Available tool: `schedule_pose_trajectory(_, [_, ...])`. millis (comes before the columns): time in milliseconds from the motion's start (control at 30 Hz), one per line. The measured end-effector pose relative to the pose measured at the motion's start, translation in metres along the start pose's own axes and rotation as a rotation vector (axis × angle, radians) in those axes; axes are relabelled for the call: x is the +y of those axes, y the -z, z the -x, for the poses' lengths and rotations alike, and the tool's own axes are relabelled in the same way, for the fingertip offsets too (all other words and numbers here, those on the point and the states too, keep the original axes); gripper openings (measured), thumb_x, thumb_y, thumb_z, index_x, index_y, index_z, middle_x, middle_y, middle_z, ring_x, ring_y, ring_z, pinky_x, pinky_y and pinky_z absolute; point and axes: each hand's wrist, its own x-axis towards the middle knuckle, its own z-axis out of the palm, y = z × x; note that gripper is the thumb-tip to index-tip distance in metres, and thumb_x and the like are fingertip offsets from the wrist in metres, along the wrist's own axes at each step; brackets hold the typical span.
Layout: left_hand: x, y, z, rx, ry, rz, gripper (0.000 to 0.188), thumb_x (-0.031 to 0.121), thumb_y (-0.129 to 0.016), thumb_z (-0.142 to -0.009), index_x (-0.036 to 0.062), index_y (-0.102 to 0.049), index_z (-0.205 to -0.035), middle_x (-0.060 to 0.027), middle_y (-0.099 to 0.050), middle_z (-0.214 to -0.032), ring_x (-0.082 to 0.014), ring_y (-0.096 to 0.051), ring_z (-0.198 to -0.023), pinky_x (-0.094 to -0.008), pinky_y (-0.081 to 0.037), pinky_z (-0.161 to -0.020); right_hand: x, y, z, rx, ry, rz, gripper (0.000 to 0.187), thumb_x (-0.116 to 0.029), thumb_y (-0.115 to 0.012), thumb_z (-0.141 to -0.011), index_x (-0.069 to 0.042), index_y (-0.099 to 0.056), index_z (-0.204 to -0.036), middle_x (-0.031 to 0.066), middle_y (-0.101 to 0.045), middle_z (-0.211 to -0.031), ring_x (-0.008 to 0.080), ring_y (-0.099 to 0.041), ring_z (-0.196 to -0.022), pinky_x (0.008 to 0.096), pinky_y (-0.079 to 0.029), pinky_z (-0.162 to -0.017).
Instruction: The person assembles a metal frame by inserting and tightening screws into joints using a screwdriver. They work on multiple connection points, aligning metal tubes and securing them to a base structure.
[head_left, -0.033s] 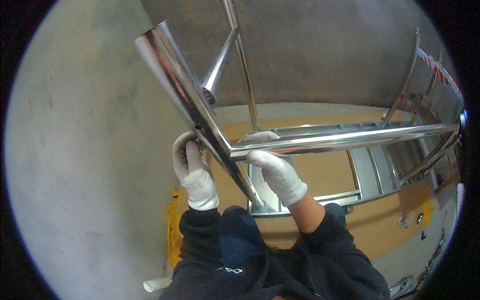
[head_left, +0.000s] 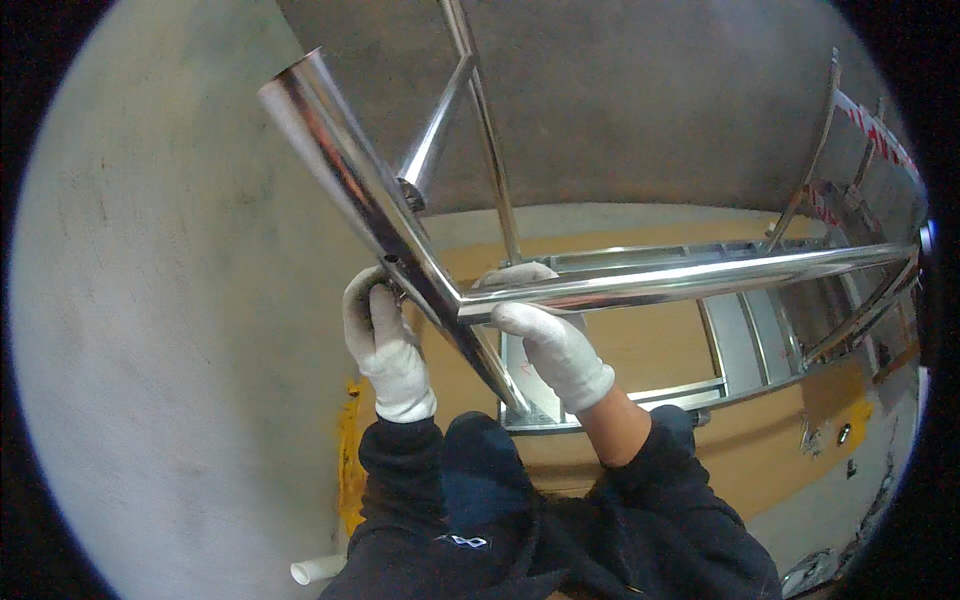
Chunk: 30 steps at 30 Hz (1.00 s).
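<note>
A shiny metal tube post (head_left: 350, 165) slants from the upper left down to the frame's foot, with a small dark hole in its side. A horizontal metal rail (head_left: 690, 275) joins it and runs off to the right. My right hand (head_left: 555, 345), in a white glove, is wrapped round this rail beside the joint, thumb in front and fingers partly behind. My left hand (head_left: 385, 350), also gloved in white, is closed against the post's left side just below the hole. Its fingertips pinch a small thing that I cannot make out.
A second upright tube (head_left: 490, 150) with a short slanting tube (head_left: 435, 130) stands behind. A metal base frame (head_left: 680, 393) lies over brown cardboard (head_left: 620, 470). Red-and-white tape (head_left: 875, 130) hangs on rails at the right. A grey wall (head_left: 170, 300) rises at left, near a white pipe (head_left: 318, 570).
The post's upper end appears slightly lower and further left in the picture. Both hands keep their places on the tubes.
</note>
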Motion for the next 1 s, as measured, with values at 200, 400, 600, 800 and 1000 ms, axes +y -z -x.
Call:
schedule_pose_trajectory(200, [0.003,0.001,0.002,-0.041,0.104,0.052,0.02,0.013,-0.046,-0.094,-0.0003,-0.051,-0.108,-0.0052,-0.058,-0.096,-0.0104,-0.055,-0.081,-0.023,-0.044,-0.072,-0.006,-0.001,-0.002,-0.003,-0.035,0.053,0.04,-0.013,-0.068,-0.077,-0.001,-0.05,-0.111,0.0104,-0.058,-0.106,0.0176,-0.055,-0.102,0.0314,-0.042,-0.093])
schedule_pose_trajectory(400, [0.001,0.002,0.0,0.006,-0.083,-0.204,0.02,0.013,-0.048,-0.094,-0.0008,-0.052,-0.108,-0.0048,-0.057,-0.096,-0.0118,-0.055,-0.084,-0.0234,-0.045,-0.076,-0.006,0.002,-0.006,-0.045,-0.046,0.006,0.041,-0.014,-0.072,-0.078,0.0,-0.047,-0.107,0.0083,-0.059,-0.101,0.0113,-0.057,-0.096,0.0241,-0.048,-0.083])
schedule_pose_trajectory(600, [0.013,0.002,-0.006,-0.05,-0.001,-0.256,0.019,0.009,-0.05,-0.091,-0.0021,-0.054,-0.106,-0.0052,-0.058,-0.097,-0.0115,-0.055,-0.087,-0.0251,-0.046,-0.077,-0.011,0.005,-0.007,-0.067,-0.049,-0.007,0.041,-0.013,-0.072,-0.078,0.001,-0.048,-0.108,0.0083,-0.06,-0.101,0.0115,-0.058,-0.096,0.0246,-0.048,-0.084])
schedule_pose_trajectory(800, [0.019,0.013,-0.008,-0.065,-0.032,-0.257,0.019,0.007,-0.053,-0.088,-0.003,-0.056,-0.104,-0.0059,-0.06,-0.094,-0.0122,-0.056,-0.082,-0.0255,-0.047,-0.074,-0.002,0.004,-0.009,-0.061,-0.056,0.014,0.04,-0.013,-0.073,-0.076,0.0,-0.051,-0.106,0.0079,-0.061,-0.1,0.0113,-0.058,-0.095,0.0249,-0.047,-0.084])
schedule_pose_trajectory(1000, [0.022,0.012,-0.019,-0.181,-0.057,-0.256,0.02,0.008,-0.056,-0.087,-0.0035,-0.057,-0.104,-0.0063,-0.061,-0.092,-0.0123,-0.057,-0.079,-0.0252,-0.046,-0.073,-0.005,0.006,-0.01,-0.065,-0.029,-0.028,0.041,-0.014,-0.074,-0.075,0.0,-0.051,-0.106,0.0081,-0.061,-0.1,0.012,-0.058,-0.095,0.0254,-0.047,-0.084])
